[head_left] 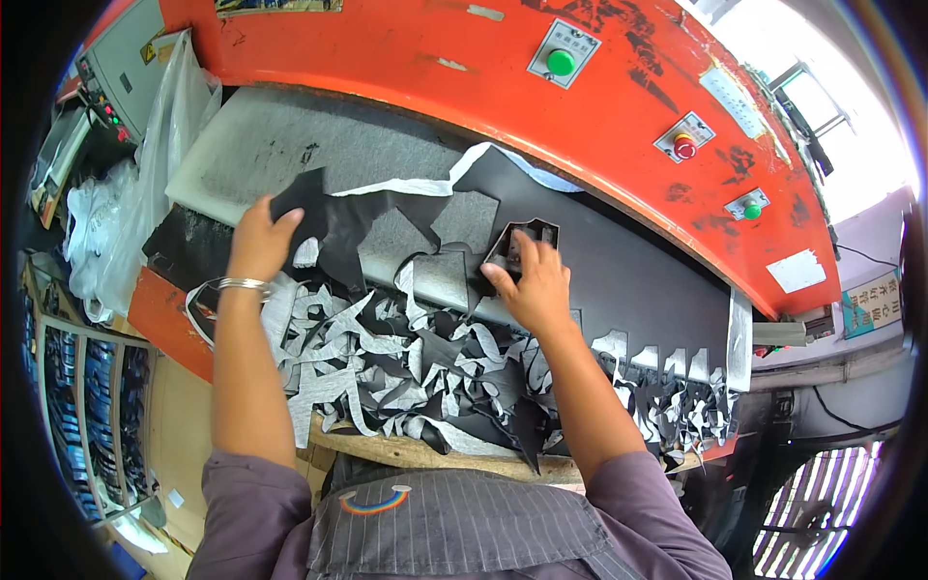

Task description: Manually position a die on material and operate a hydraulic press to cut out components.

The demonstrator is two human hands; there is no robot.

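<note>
At the left of the bed, my left hand (259, 240) is closed on a black cut piece (307, 201) of leather-like material, thumb and fingers at its edge. My right hand (537, 288) grips a small metal cutting die (549, 235), fingertips on its inside and thumb at its near left side. The die rests on a black leather-like sheet (628, 261) with a pale fabric back. Cut-out gaps left of the die show the grey pad (467, 218). A metal bracelet (244, 284) circles my left wrist.
A heap of black and grey offcut strips (435, 372) lies along the near edge. Above the bed stands an orange press beam (425, 58) with a green button (561, 63) and a red button (684, 146). Clear plastic bags (174, 145) hang at left, near a rack (92, 416).
</note>
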